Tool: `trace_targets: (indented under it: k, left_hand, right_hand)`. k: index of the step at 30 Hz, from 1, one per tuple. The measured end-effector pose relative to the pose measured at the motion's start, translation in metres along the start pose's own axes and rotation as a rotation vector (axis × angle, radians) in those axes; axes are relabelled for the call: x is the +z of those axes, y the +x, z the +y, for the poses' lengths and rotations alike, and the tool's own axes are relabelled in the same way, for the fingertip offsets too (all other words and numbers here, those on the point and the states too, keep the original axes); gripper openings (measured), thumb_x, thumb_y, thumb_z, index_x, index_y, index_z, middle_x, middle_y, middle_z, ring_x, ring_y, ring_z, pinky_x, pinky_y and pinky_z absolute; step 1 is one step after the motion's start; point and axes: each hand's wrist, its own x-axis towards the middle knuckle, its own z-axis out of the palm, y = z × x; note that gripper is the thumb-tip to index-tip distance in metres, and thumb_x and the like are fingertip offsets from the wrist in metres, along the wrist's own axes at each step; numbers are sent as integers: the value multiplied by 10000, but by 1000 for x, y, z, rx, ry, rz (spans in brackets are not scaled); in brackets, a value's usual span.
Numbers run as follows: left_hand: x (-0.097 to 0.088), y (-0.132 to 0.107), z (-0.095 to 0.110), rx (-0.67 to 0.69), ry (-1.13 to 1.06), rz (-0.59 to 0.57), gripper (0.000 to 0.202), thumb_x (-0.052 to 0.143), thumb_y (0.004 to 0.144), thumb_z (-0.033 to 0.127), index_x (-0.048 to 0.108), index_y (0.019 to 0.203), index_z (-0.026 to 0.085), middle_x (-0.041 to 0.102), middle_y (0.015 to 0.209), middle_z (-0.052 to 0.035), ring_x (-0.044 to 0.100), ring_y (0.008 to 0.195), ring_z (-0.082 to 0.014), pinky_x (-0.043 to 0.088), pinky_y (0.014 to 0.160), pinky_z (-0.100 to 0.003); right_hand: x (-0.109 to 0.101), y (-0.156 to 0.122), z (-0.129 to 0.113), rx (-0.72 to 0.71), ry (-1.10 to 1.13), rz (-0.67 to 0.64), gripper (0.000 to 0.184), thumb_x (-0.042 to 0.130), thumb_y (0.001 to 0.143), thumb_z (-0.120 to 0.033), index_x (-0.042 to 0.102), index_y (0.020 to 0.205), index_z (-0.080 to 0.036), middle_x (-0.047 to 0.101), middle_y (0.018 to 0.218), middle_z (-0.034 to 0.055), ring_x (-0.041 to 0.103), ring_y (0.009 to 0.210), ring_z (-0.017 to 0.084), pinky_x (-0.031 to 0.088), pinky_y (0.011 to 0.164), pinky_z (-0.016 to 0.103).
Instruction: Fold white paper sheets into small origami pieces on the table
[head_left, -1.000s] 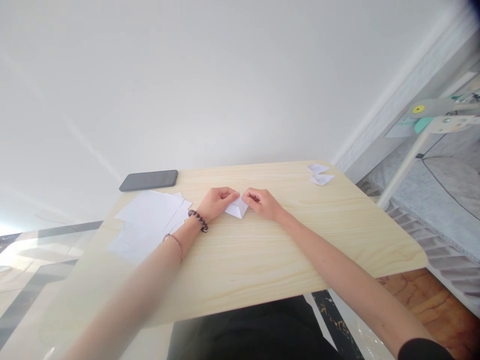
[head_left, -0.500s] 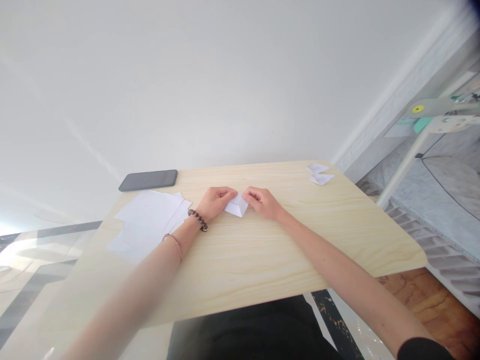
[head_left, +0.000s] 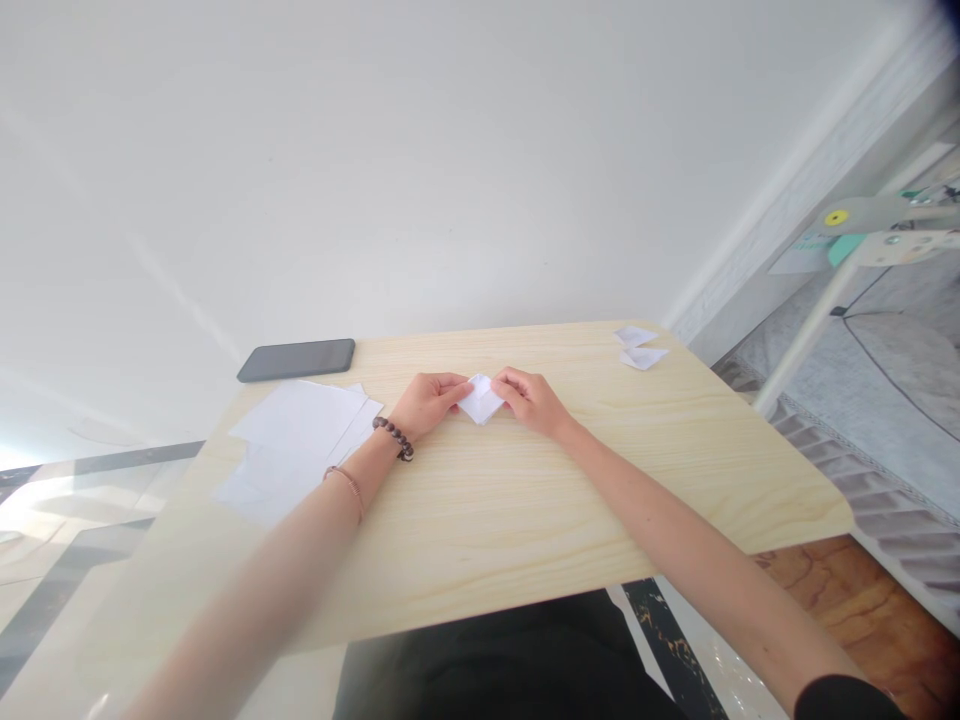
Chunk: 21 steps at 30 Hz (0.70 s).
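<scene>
A small folded piece of white paper (head_left: pixel 481 400) lies near the middle of a light wooden table (head_left: pixel 525 520). My left hand (head_left: pixel 429 401) pinches its left side with curled fingers; a dark bead bracelet sits on that wrist. My right hand (head_left: pixel 529 398) grips the paper's right side, fingers bent over its edge. Both hands rest on the tabletop and meet at the paper.
A spread of white paper sheets (head_left: pixel 296 440) lies to the left of my left arm. A dark phone (head_left: pixel 298 360) rests at the table's far left edge. Two small folded papers (head_left: pixel 640 348) sit at the far right corner. A white wall stands behind the table.
The folded paper has been turned and lifted a little, its flat face now showing as a diamond. Both hands have shifted slightly closer together around it.
</scene>
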Motion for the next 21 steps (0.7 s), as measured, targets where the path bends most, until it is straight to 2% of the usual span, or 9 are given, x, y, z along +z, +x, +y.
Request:
trace_targets:
  k: [4,9,14,21]
  left_hand:
    - [2,-1,1,5,2,-17,417,535,712,473,647,878,107,642,780,-62,545,686,-139,431,640,-253]
    - [5,-4,8,18,-35,-46,470,540,710,473,594,1013,118,635,929,-88,568,808,-179,440,664,-263]
    - [4,-7,14,-29,121,-79,407,579,674,470,629,893,131,657,750,-36,568,670,-146,398,583,-226]
    - [5,-6,10,-26,213,-113,329,565,675,425,642,804,131,638,695,-19,521,580,-114,341,498,-205]
  right_hand:
    - [1,1,0,-37,-55,25,282,412,797,-395,472,644,-167,419,550,-33,355,500,73,287,477,208]
    - [1,1,0,-49,-49,64,280,393,814,-398,505,705,-166,435,572,-28,373,509,74,299,487,207]
    - [1,1,1,-48,-16,108,279,394,815,-408,510,739,-166,463,608,-19,403,530,81,322,500,209]
    - [2,1,-1,-86,-54,74,248,423,804,-384,540,777,-167,548,700,4,449,591,93,341,530,214]
